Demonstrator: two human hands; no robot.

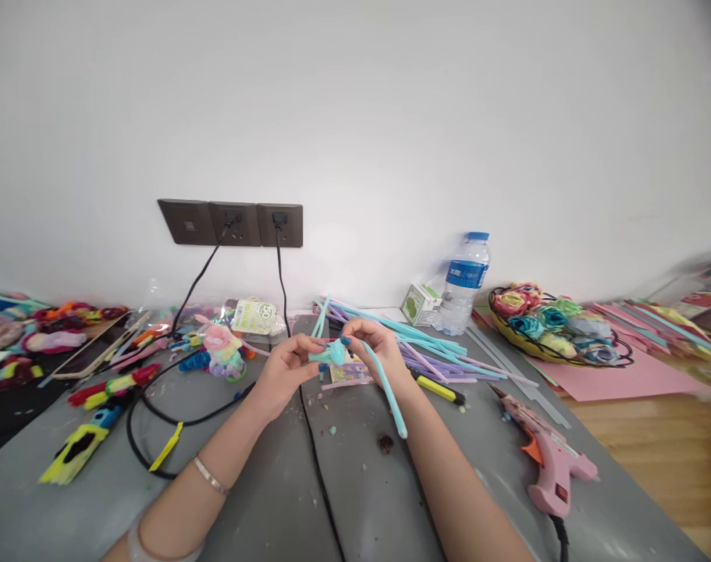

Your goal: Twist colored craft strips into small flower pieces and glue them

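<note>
Both hands meet above the middle of the grey table, working on a light-blue pipe cleaner [390, 386]. My left hand [293, 363] pinches the left end of its coiled part, where pale blue-green strands stick out. My right hand [374, 351] has its fingers closed on the coil's right side, and a long loose end droops past the palm toward the table. The coil between the fingertips is bunched, and its exact shape is hard to make out. Behind the hands lies a pile of blue, purple and pink pipe cleaners [425, 336].
A pink glue gun [545, 453] lies at right, near a yellow-black cutter [440, 389]. Behind stand a water bottle [463, 285], a small green-white box [421, 304] and a basket [507, 336] of fabric-like flowers. Black cables [311, 445] cross the table; fuzzy figures [222, 351] sit left.
</note>
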